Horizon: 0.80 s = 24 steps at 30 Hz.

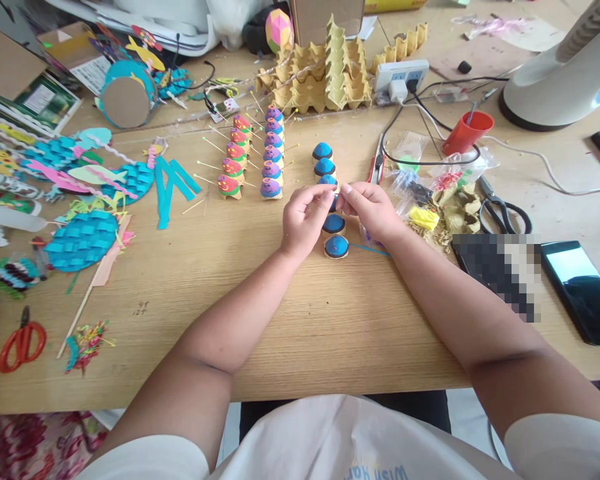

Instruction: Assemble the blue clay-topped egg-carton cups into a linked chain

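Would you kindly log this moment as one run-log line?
left hand: fingertips pinched above blue cups | right hand: fingertips pinched, close beside left | held item: too small to tell

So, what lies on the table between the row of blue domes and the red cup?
Head view: a red-handled tool by the blue domes, then a black cable loop before the red cup.

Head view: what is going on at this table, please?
A person works at a wooden table. The left hand and right hand meet, fingertips pinched together, over a row of blue domes; what they pinch is too small to tell. Beside it stand a purple row and a pink-green row, with egg cartons behind. At the left lie red scissors, untouched.
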### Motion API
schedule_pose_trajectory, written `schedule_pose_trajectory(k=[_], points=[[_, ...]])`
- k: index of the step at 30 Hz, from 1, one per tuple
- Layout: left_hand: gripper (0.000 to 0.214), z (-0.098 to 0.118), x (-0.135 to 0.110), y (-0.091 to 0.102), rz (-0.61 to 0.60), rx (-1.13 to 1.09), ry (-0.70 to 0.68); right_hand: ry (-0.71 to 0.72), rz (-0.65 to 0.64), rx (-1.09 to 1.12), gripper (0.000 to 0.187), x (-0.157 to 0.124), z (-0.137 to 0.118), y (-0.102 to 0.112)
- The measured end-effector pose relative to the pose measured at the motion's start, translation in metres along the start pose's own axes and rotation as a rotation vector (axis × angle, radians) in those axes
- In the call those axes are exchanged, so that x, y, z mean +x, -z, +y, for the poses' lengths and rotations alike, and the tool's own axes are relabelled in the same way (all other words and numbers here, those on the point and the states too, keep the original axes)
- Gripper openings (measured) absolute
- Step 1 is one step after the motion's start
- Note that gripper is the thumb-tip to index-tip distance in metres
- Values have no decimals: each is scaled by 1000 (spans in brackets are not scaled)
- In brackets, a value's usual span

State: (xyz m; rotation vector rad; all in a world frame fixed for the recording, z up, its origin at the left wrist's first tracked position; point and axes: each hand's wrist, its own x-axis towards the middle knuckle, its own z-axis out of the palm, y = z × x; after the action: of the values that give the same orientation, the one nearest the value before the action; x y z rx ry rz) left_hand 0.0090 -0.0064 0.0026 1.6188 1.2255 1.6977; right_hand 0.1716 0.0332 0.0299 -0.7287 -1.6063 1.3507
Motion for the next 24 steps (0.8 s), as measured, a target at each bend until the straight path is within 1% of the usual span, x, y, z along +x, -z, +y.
schedule_pose_trajectory(k=[5, 9, 15, 21, 24], points=[[31, -1, 1, -1, 16, 53, -88, -12, 1, -2, 67, 0, 1, 0], [32, 1, 1, 0, 28, 102, -111, 1, -11, 16, 66, 0, -1, -1], [32, 4, 1, 0, 40, 116, -113, 23, -16, 69, 62, -1, 0, -1], [42, 7, 1, 2, 19, 90, -37, -5, 8, 56, 57, -1, 4, 0], [38, 8, 1, 2, 5, 90, -67, 9, 4, 62, 58, -1, 2, -1]])
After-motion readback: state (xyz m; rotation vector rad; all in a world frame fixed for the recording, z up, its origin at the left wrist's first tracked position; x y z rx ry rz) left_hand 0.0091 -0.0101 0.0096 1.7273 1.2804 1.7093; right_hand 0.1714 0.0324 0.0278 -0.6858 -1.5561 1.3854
